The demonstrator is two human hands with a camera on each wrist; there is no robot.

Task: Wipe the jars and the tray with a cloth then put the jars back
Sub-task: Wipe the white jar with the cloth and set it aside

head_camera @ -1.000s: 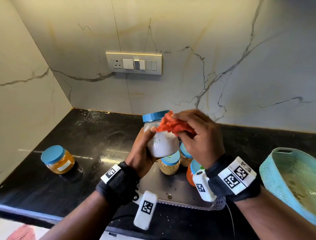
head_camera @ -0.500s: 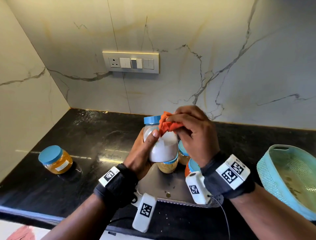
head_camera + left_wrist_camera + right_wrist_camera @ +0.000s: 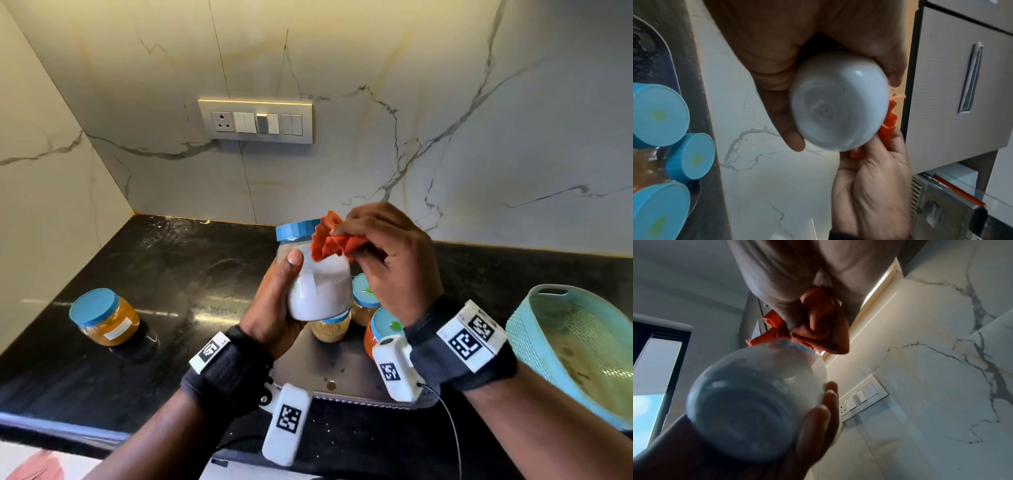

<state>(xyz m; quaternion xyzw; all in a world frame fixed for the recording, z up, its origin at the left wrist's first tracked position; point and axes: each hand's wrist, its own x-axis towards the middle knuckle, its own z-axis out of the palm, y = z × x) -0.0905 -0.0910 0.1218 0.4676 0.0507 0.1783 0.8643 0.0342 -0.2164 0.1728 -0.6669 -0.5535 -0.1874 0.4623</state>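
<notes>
- The metal tray (image 3: 346, 380) lies on the black worktop (image 3: 164, 294), nearest the person; crumbs dot its bare part.
- Three blue-lidded jars stand on the tray's far end: a jar of orange-red contents (image 3: 376, 334), a jar of brown grains (image 3: 330, 329) and another brown jar (image 3: 363, 301) behind them.
- Above the tray, the left hand (image 3: 274, 308) holds the white jar (image 3: 318, 287) in the air, fingers (image 3: 818, 418) curled round its body and the thumb along its near side.
- The right hand (image 3: 390, 260) bunches the orange cloth (image 3: 330, 241) in curled fingers and presses it to the white jar's shoulder, just under the blue lid (image 3: 298, 229).
- Well to the left of the tray, a yellow-filled jar (image 3: 104, 317) stands alone on the worktop.
- To the right of the tray sits a teal basket (image 3: 534, 346).
- Beyond the tray, a switch plate (image 3: 255, 120) is set in the marble wall.
</notes>
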